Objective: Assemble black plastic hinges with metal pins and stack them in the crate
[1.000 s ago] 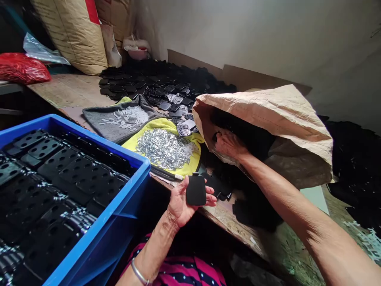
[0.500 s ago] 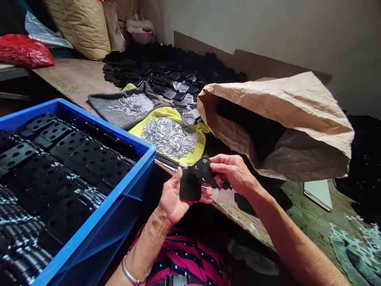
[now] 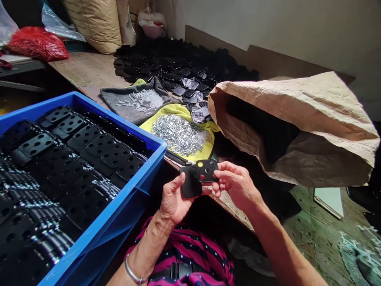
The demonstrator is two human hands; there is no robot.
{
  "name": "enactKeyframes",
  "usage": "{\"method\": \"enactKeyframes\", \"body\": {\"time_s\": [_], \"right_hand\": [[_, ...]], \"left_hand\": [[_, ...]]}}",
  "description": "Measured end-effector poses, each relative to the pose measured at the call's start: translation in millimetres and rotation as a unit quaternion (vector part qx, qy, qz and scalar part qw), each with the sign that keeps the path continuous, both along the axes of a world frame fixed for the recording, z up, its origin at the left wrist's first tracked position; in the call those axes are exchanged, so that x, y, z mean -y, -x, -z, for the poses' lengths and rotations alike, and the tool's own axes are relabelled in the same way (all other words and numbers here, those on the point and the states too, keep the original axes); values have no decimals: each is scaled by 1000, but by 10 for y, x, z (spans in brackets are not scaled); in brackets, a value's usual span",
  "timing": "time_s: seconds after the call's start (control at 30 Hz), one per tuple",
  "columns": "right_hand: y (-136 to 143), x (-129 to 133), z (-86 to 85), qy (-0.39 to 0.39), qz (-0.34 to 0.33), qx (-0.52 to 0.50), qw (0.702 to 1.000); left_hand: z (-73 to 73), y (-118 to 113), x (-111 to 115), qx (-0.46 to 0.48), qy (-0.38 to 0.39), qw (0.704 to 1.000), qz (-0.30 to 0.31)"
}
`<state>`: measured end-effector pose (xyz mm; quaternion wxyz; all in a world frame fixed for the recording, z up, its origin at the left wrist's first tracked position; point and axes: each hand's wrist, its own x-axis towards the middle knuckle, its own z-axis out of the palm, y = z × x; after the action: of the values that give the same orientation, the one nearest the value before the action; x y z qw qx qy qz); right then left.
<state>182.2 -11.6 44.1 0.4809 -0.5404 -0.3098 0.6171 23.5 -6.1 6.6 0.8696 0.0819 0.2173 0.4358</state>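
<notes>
Between thumb and fingers, my left hand (image 3: 175, 198) grips a smooth black plate (image 3: 191, 182). My right hand (image 3: 235, 182) pinches the right edge of a black plate with round holes (image 3: 206, 171). The two plates meet edge to edge, the holed one slightly higher and to the right. Small metal pins (image 3: 178, 133) are heaped on a yellow cloth (image 3: 210, 149) just beyond my hands. White pieces (image 3: 144, 99) lie on a grey cloth (image 3: 114, 102) behind them.
A blue crate (image 3: 119, 204) of stacked black holed parts (image 3: 98, 143) stands at left. An open brown paper sack (image 3: 321, 107) lies at right. Black plates (image 3: 178, 63) are piled behind, and a red bag (image 3: 38, 43) sits at back left.
The holed plate has turned flatter, its holes now facing the camera, and sits beside the smooth plate. The surroundings have shifted rightward in view.
</notes>
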Motion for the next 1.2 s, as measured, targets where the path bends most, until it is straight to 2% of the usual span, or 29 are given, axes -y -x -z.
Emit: {"method": "enactKeyframes", "body": {"time_s": [0.13,0.2,0.27,0.33,0.37,0.43,0.5,0.53,0.57,0.63,0.67,0.7,0.77,0.83,1.0,1.2], "right_hand": [[264,160,96,12,97,-79,992],[444,262,181,24,129,-102,986],[602,354,267,38,134,-98,985],[690,414,317,64,91,-56,992],[695,426,318,79,44,-26,996],[619,399,267,113,-100,47,987],[435,285,167,117,-221,132,959],[317,190,114,100,-248,183,946],[193,69,69,67,-238,238,939],[-41,-236,26,-20,-167,372,913],[-134,-408,35,-53,-131,447,883],[-205,-581,64,-81,-101,529,839],[-281,-899,165,-107,-95,676,723],[-288,-1136,282,-92,-102,731,668],[-230,-1370,419,-44,-140,764,628],[-168,-1372,303,-54,-184,779,596]], "left_hand": [[-5,-24,41,-61,-57,996,-35],[-4,-38,58,-100,-56,993,-22],[5,-42,66,-129,-34,991,1],[24,-34,59,-139,-26,990,-5],[38,-25,49,-137,-30,990,-20],[69,-1,19,-125,-39,990,-50],[96,30,-20,-122,-44,990,-62],[104,47,-38,-126,-46,989,-64],[108,61,-55,-131,-48,988,-65],[107,82,-77,-145,-49,986,-67],[103,88,-82,-149,-44,986,-66],[99,91,-85,-150,-37,986,-61],[93,96,-87,-141,-16,989,-47],[94,108,-93,-115,12,993,-30],[103,178,-126,-42,47,998,-3],[71,211,-115,-22,38,999,0]]}}
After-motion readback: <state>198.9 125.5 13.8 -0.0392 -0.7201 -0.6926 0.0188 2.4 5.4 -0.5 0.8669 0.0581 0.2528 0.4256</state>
